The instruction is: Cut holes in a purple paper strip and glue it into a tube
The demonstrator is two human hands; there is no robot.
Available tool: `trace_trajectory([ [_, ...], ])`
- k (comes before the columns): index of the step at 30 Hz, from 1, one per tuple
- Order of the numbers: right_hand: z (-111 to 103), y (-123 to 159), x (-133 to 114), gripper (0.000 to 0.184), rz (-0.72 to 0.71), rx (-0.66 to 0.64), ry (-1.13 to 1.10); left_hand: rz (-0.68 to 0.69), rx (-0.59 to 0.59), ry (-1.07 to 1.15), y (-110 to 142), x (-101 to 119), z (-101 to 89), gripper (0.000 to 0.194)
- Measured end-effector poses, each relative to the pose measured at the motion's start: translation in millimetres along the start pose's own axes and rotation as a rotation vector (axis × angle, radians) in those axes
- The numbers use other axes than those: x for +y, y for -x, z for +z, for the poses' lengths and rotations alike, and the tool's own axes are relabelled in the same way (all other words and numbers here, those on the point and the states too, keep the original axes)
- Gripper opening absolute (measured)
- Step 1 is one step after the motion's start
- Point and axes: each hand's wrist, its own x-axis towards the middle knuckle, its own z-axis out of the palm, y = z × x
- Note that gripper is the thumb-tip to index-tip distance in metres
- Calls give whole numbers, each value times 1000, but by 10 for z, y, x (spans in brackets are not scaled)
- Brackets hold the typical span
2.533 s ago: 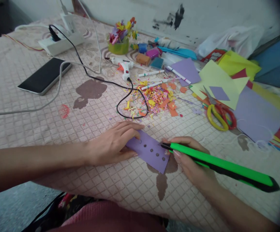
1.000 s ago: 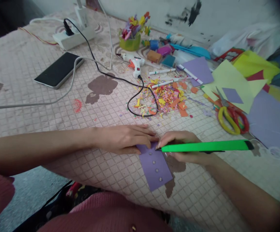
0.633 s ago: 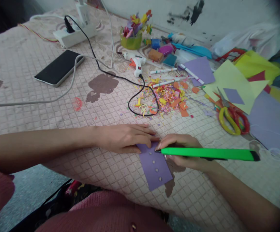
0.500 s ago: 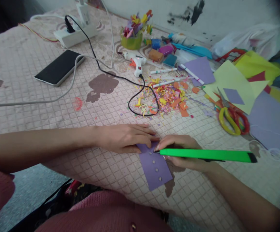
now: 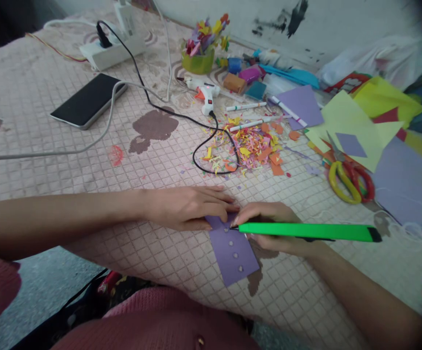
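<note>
A narrow purple paper strip lies slanted on the tablecloth near the front edge, with a row of several small pale heart-like spots down its middle. My left hand rests flat across the strip's far end, fingers stretched out and thumb against the paper. My right hand is closed around the front of a bright green utility cutter with a black end. Its thin dark tip meets the strip beside the uppermost spot. Fingers partly cover the tip, so whether it pierces the paper cannot be told.
Paper scraps lie beyond my hands, beside a white glue gun and its looping black cord. Scissors and coloured paper are at right. A dark phone-like slab and a power strip are at left.
The view has shifted very slightly. Both hands, the cutter and the purple strip keep nearly the same places relative to each other.
</note>
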Motion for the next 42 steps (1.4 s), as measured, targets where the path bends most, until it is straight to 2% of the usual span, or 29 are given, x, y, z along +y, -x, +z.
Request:
trace_trajectory([
  [21,-71,-3,67,23,-64,-81,-14,-11,-20,-18,-4,30,-12,21],
  [34,-74,14,66,22,-34,-94,9,-19,-49,-55,-9,47,-19,21],
  [42,-33,87,59,21,9,-68,25,-8,32,-99,25,55,59,27],
])
